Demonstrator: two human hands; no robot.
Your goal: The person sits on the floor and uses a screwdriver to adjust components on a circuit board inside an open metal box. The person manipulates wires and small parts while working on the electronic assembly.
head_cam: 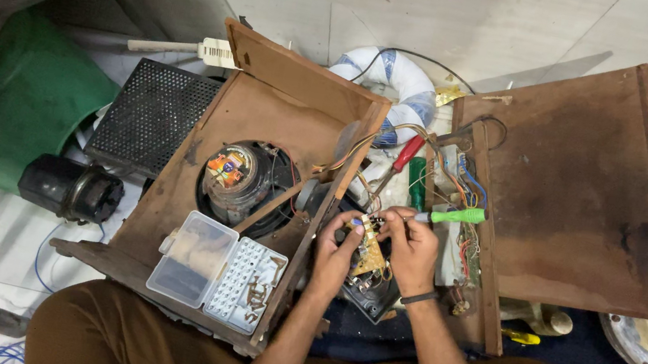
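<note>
Small circuit board (370, 249) held between the open wooden cabinet (253, 188) and its detached back panel (586, 191), above the person's lap. Left hand (336, 250) pinches its edge; right hand (412, 245) closes on a green-handled screwdriver (450, 216), tip at the board. Step in hand, seemingly: probing or loosening (wires (440, 171) attached). Next calls for steady tip placement.

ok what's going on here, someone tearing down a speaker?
A seated person works over an opened wooden speaker cabinet. The left hand steadies a small circuit board, and the right hand holds a green-handled screwdriver at it. The speaker driver sits exposed in the cabinet, with a clear plastic parts box lying open on it. The detached wooden back panel lies to the right, wires trailing.
</note>
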